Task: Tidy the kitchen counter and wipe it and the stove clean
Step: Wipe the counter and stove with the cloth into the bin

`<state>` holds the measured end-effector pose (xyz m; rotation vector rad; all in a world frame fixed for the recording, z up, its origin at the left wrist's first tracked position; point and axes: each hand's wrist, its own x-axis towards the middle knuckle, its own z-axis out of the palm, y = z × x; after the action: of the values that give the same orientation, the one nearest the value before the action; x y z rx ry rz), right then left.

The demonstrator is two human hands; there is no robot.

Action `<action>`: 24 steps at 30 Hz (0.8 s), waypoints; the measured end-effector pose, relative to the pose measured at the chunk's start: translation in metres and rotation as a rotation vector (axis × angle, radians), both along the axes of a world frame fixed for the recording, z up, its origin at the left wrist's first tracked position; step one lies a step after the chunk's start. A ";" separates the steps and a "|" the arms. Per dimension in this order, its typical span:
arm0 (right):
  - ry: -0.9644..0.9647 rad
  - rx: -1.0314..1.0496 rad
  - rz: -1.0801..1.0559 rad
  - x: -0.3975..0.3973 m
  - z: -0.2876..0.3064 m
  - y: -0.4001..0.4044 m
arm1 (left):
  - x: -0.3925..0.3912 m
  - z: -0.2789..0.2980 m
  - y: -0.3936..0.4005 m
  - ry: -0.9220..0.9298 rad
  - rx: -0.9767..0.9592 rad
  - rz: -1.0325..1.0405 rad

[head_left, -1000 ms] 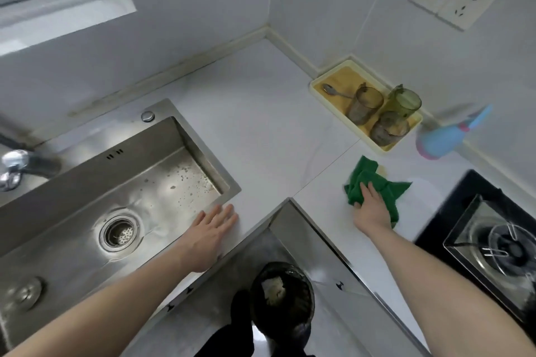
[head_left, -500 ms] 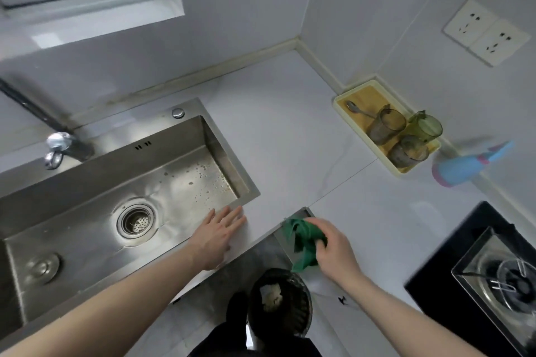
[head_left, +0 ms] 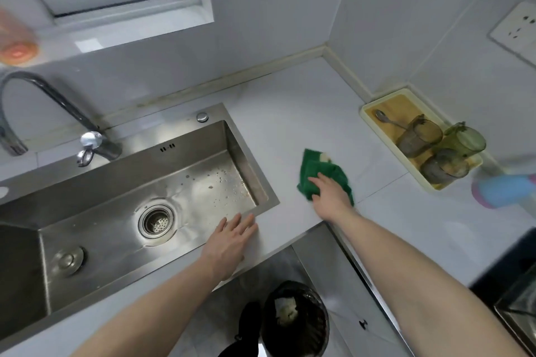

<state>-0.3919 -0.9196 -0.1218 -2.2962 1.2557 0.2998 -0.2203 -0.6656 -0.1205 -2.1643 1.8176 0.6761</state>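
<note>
green cloth [head_left: 314, 169] | crumpled | on white counter [head_left: 293, 113] | right of sink [head_left: 262, 182]

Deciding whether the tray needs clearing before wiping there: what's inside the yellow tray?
The yellow tray holds a spoon, two smoky tumblers and a green glass. The tray floor beneath the glasses is covered, so any crumbs or spills there cannot be seen.

The right hand [head_left: 330, 197] has carried the green cloth [head_left: 319, 171] from the counter's front edge back onto the countertop [head_left: 304, 113].
</note>
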 end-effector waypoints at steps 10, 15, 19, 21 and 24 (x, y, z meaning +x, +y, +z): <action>-0.130 0.087 0.320 -0.077 0.020 0.120 | -0.020 0.018 0.011 -0.080 0.015 0.041; -0.213 0.059 0.119 -0.153 0.053 0.094 | -0.043 0.030 0.027 -0.142 0.037 0.040; -0.313 -0.149 -0.153 -0.212 0.066 0.046 | -0.064 0.037 0.036 -0.128 0.045 0.109; -0.228 -0.193 -0.227 -0.241 0.060 0.028 | -0.079 0.043 0.041 -0.102 0.017 0.136; -0.029 -0.093 -0.270 -0.280 0.036 0.029 | -0.107 0.048 0.060 -0.098 0.000 0.167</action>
<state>-0.6715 -0.8909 -0.0860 -2.1620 1.5718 0.1149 -0.3277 -0.6056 -0.0728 -2.3246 1.6020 0.5928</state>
